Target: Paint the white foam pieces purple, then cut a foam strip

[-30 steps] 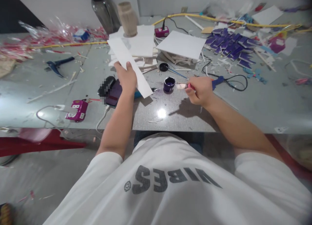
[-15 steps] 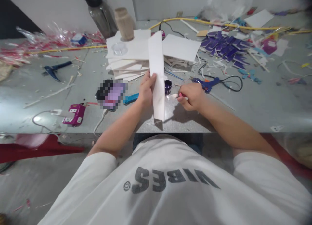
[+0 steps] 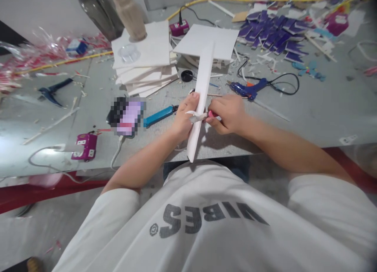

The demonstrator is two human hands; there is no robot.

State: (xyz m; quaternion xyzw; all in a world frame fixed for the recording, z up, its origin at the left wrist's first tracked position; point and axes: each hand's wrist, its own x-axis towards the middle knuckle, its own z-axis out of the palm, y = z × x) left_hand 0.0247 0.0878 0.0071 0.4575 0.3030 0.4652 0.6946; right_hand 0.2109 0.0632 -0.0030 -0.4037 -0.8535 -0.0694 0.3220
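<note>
My left hand [image 3: 185, 117] is wrapped round a long white foam-board strip [image 3: 205, 72], thumb on top. The strip slants, its near end at the table's front edge beside my shirt. In my right hand [image 3: 229, 113] is a knife with a pink handle [image 3: 211, 114], fingers closed round it. Its blade [image 3: 198, 117] lies across the strip just below my left thumb. A thin white curl [image 3: 190, 112] shows by the blade tip. To the left of my left hand lies a teal cutter-like tool [image 3: 159, 116]. A dark round cap [image 3: 187, 75] sits beyond it.
A stack of white boards [image 3: 144, 77] bears a beige vase [image 3: 131, 17]. Right of it are a blue glue gun [image 3: 250, 88] with its cord and a heap of purple pieces [image 3: 271, 32]. On the left are a blurred phone [image 3: 131, 117] and a magenta power adapter [image 3: 85, 146].
The strip has turned edge-up and tilted, its near end closer to my body. My right hand has brought the knife left onto it. A white curl now shows by the blade.
</note>
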